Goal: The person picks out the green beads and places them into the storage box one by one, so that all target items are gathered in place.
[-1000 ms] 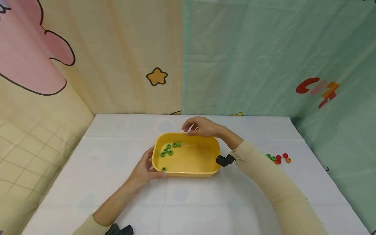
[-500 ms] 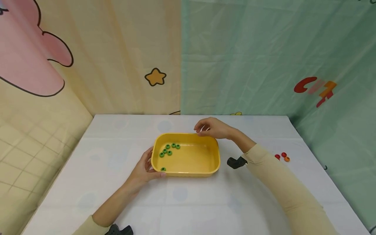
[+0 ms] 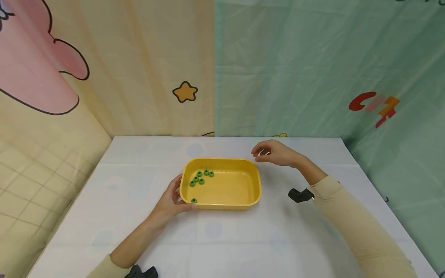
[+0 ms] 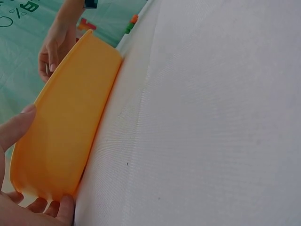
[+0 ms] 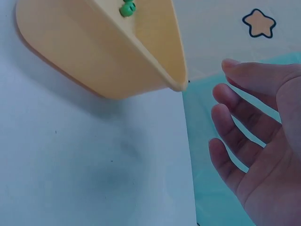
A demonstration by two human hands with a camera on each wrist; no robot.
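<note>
A yellow plastic tray [image 3: 229, 185] stands on the white table, with several small green beads [image 3: 196, 179] lying at its left end. My left hand [image 3: 171, 200] grips that end, thumb at the front rim and fingers curled against the side, as the left wrist view shows. My right hand [image 3: 274, 152] hovers beyond the tray's back right corner, apart from it. In the right wrist view the right hand's fingers [image 5: 233, 134] are loosely bent, with nothing between them. Two green beads [image 5: 127, 8] show inside the tray there.
Loose beads lie on the table's right side, mostly hidden by the right sleeve [image 3: 361, 224]; an orange bead [image 4: 134, 19] and a green bead [image 4: 129, 28] show in the left wrist view. Printed curtains [image 3: 299, 69] stand behind the table [image 3: 212, 247].
My right hand has moved right, from over the tray's back rim to beyond its corner. The sleeve now covers the loose beads. My left hand and the tray have stayed put.
</note>
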